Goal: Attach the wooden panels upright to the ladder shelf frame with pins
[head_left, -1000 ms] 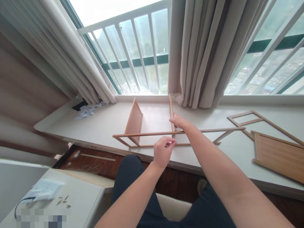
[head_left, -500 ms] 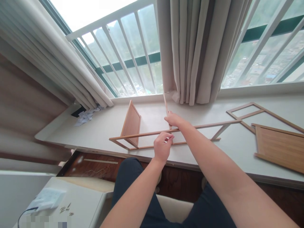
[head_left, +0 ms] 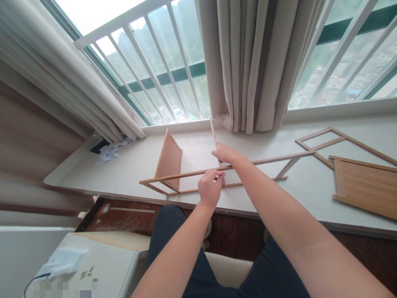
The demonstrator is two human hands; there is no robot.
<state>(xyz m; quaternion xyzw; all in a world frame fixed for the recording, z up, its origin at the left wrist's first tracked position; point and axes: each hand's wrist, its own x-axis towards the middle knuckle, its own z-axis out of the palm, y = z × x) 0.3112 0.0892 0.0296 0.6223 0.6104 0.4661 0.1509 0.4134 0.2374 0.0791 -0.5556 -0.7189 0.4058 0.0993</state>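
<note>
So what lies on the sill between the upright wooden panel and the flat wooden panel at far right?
In the head view, between the upright wooden panel and the flat wooden panel lie the thin wooden frame rails, both hands, and bare white sill.

Single head-worn view, directed forward and downward from above the seated person's lap. The window sill (head_left: 130,165) is seen at arm's length across mid-frame, the railed window (head_left: 161,70) and curtains (head_left: 254,62) beyond it. Both forearms enter from the lower edge. Wide-angle distortion is evident; no second view is provided.

Matt light wood frame (head_left: 186,174); smooth pale sill (head_left: 124,174); cloth curtain (head_left: 254,62).
</note>
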